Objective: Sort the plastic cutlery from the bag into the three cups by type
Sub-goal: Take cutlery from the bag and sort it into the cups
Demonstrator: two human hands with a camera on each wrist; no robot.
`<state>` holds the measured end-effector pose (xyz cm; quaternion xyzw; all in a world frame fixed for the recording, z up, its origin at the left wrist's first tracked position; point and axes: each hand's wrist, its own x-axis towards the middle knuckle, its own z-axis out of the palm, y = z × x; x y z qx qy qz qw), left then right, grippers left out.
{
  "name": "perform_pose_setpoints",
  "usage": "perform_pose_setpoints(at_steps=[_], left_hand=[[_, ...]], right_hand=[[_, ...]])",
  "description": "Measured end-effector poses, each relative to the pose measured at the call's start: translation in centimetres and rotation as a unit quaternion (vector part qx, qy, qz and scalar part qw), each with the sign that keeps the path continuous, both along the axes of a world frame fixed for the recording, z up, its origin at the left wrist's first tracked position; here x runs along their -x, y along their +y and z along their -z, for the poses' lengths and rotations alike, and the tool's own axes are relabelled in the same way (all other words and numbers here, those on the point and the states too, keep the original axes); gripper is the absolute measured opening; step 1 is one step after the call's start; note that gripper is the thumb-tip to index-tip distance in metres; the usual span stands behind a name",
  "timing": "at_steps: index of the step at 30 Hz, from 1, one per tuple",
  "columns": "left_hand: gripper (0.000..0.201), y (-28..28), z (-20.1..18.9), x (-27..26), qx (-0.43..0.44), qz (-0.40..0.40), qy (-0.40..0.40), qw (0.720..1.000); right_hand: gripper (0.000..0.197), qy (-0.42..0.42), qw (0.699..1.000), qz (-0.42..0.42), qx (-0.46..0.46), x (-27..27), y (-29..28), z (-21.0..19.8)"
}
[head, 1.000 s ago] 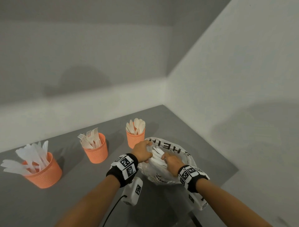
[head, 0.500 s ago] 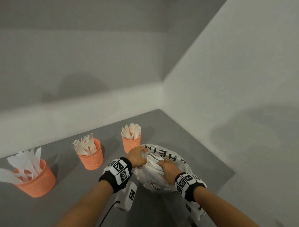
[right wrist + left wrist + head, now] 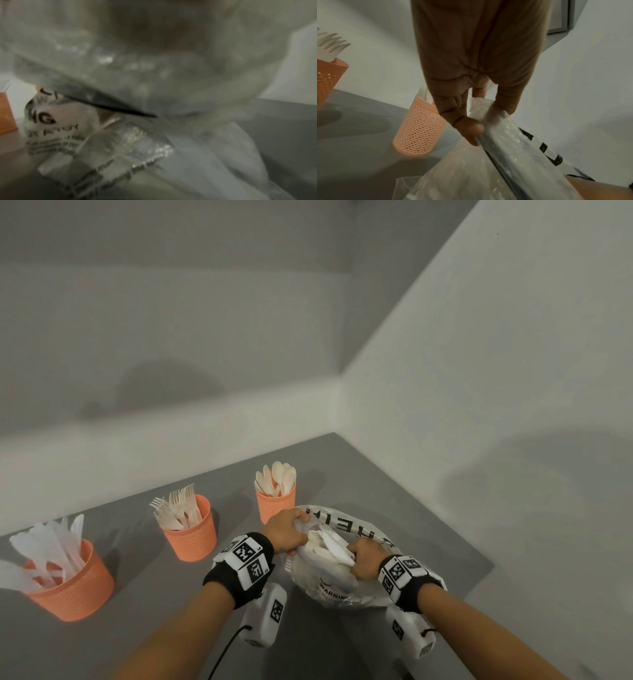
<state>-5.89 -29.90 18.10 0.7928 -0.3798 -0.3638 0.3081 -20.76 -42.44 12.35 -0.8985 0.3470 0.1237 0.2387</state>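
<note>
A clear plastic bag (image 3: 337, 592) with black lettering lies on the grey table, its mouth facing up. My left hand (image 3: 287, 530) pinches the bag's left rim between thumb and fingers, as the left wrist view shows (image 3: 484, 116). My right hand (image 3: 364, 559) is in the mouth, fingers curled on a bundle of white cutlery (image 3: 334, 544). Bag film (image 3: 137, 135) blurs the right wrist view and hides the fingers. Three orange mesh cups stand to the left: knives (image 3: 73, 587), forks (image 3: 191, 534), spoons (image 3: 275, 503).
The spoon cup (image 3: 419, 128) stands just left of the bag, close to my left hand. White walls close the table's back and right sides. The table's right edge (image 3: 486, 568) runs near the bag. Bare grey table top (image 3: 144, 611) lies between the cups and my forearms.
Both hands have stayed at the bag's mouth, the left on the rim and the right among the cutlery. My head view has drifted, so the cups sit further left.
</note>
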Motion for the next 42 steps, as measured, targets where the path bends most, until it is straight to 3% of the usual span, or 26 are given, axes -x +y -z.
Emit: perform_pose_setpoints(at_steps=[7,13,17,21,25,29,37,42], left_hand=[[0.045,-0.5,-0.4,0.2,0.003,0.005,-0.001,1.000],[0.044,-0.8,-0.2,0.3,-0.002,-0.011,0.010,1.000],[0.044,-0.8,-0.2,0.2,-0.003,-0.011,0.012,1.000],[0.045,-1.0,-0.2,0.4,-0.005,-0.006,0.020,1.000],[0.046,-1.2,-0.3,0.5,-0.002,-0.003,0.013,1.000],[0.044,-1.0,-0.4,0.3,-0.005,-0.005,0.016,1.000],[0.043,-1.8,-0.4,1.0,-0.008,-0.021,0.011,1.000],[0.048,-2.7,-0.2,1.9,0.029,-0.012,0.032,0.999]], right_hand=[[0.052,-0.058,0.995,0.069,-0.052,0.3,-0.6,-0.6],[0.048,-0.023,0.997,0.057,-0.050,0.0,-0.3,-0.3],[0.015,-0.030,0.999,0.008,-0.032,-0.2,0.4,-0.6],[0.034,-0.066,0.998,-0.006,-0.003,-0.5,1.3,0.0],[0.030,-0.056,0.998,-0.004,0.037,-0.9,1.6,0.2],[0.027,-0.065,0.998,0.021,0.003,-0.7,1.6,0.1],[0.042,-0.117,0.989,0.068,-0.059,0.6,0.4,-1.3],[0.031,-0.177,0.977,0.073,-0.091,1.1,0.0,-1.9]])
